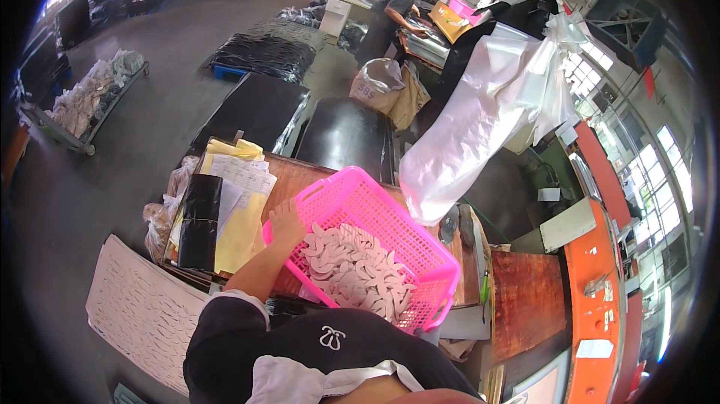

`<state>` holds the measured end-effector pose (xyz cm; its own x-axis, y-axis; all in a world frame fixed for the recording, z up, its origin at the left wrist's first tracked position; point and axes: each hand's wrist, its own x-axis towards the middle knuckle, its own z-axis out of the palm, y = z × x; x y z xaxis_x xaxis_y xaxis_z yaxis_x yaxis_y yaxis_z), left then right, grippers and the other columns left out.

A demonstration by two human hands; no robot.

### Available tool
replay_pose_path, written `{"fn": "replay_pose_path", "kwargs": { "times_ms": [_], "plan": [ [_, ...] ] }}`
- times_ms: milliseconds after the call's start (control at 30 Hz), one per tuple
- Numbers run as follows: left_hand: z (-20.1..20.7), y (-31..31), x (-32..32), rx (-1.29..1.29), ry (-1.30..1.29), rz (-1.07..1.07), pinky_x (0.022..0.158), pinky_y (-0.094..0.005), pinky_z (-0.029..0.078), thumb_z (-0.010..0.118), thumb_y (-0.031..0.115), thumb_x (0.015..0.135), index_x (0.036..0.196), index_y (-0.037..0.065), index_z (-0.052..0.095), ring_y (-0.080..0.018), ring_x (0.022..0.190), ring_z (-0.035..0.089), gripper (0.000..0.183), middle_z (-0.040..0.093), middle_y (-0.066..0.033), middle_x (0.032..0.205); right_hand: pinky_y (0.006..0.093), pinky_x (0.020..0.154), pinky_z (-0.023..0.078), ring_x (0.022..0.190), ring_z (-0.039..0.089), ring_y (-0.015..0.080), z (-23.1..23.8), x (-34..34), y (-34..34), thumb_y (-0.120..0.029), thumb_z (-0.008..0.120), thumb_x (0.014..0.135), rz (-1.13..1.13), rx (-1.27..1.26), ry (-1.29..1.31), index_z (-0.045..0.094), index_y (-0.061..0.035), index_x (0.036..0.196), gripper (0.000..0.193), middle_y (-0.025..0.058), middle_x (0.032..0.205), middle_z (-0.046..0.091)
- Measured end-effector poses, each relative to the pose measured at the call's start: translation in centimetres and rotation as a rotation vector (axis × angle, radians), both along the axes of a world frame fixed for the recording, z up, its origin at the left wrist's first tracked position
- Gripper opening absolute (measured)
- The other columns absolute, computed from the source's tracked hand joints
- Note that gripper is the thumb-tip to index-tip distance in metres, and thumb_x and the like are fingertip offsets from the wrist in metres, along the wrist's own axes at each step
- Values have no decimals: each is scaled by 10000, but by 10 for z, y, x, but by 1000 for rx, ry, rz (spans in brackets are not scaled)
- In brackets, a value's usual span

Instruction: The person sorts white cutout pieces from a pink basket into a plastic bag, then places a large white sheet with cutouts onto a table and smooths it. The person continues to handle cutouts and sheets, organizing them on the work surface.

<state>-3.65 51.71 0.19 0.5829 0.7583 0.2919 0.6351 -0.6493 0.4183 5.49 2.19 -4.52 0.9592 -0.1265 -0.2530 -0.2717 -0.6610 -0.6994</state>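
Note:
A bright pink plastic basket (431, 252) with perforated walls sits tilted at the front of a wooden workbench, close against my body. Many pale, crescent-shaped cut pieces (352, 269) lie heaped in its near left part. My left hand (287, 225) grips the basket's left end at the rim, fingers bent over the edge. My right hand is out of view. Beside my left hand lie yellow and white papers (244, 179) and a rolled black sheet (200, 220) tied round its middle.
A pale sheet with rows of curved cuts (142, 306) is at left. Clear plastic film (480, 119) hangs beyond the basket. An orange machine (592, 284) stands right. Black sheet stacks (255, 115) lie ahead; a co-worker (401, 10) bends over a far table.

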Motion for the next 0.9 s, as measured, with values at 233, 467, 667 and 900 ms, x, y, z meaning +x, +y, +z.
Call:
{"fn": "replay_pose_path", "kwargs": {
  "times_ms": [233,467,667,900],
  "plan": [
    [-2,-1,-1,190,-81,30,782,-421,379,612,223,630,1123,36,437,-290,941,507,556,522,-135,1031,340,706,453,800,550,225,18,-13,11,53,539,603,175,381,-267,422,7,1087,501,134,932,551],
    [23,-24,-1,-685,-11,-120,871,-430,398,563,284,735,1167,62,446,-319,1043,516,499,532,-180,1122,291,617,441,733,505,162,70,-41,-44,63,520,608,42,385,-269,465,0,1014,415,67,849,519],
    [32,-96,46,-505,9,-355,869,-418,418,534,265,747,1111,63,521,-310,1039,520,416,542,-190,1099,295,699,469,798,542,183,39,-73,-108,122,496,618,-202,582,-245,450,-10,1066,469,78,936,529],
    [0,-46,136,-802,-69,-684,740,-378,464,603,121,679,1075,45,516,-267,830,594,413,598,-158,951,261,603,458,676,553,159,50,-97,-60,107,482,599,-358,472,-330,509,10,1011,424,68,838,581]
  ]
}}
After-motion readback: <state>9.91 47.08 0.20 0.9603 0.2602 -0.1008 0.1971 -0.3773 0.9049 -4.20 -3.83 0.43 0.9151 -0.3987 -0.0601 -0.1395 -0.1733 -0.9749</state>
